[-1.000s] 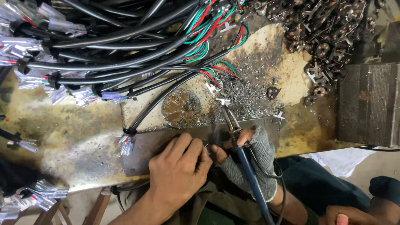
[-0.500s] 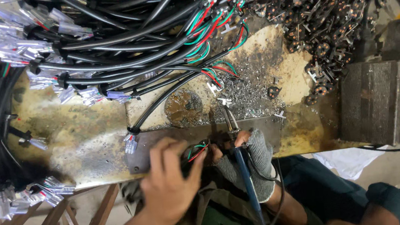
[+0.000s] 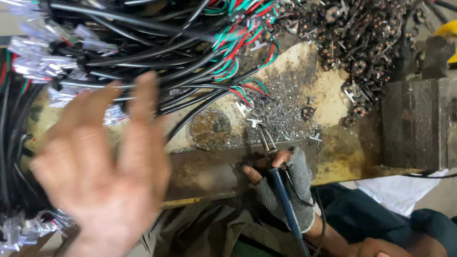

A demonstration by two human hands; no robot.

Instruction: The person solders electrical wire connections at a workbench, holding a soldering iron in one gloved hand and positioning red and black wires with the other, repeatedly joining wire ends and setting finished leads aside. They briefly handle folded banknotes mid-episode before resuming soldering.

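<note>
Cables [image 3: 138, 37], black with red and green wires, sprawled over the stained surface [image 3: 325, 98]. The left hand [image 3: 105, 167] hovered blurred above them, fingers spread, holding nothing. The gloved right hand [image 3: 285, 181] pinched a soldering iron [image 3: 277, 179], its long axis near-vertical, tip pointing away toward grey solder scraps [image 3: 280, 121].

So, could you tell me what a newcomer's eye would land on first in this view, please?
The left hand fills the foreground, raised, open and blurred, in front of a thick mass of black cables with red and green wires across the top. Lower centre, the right hand, in a grey fingerless glove, grips a blue-handled soldering iron with its tip on the stained bench. A heap of small dark metal parts lies top right.
</note>
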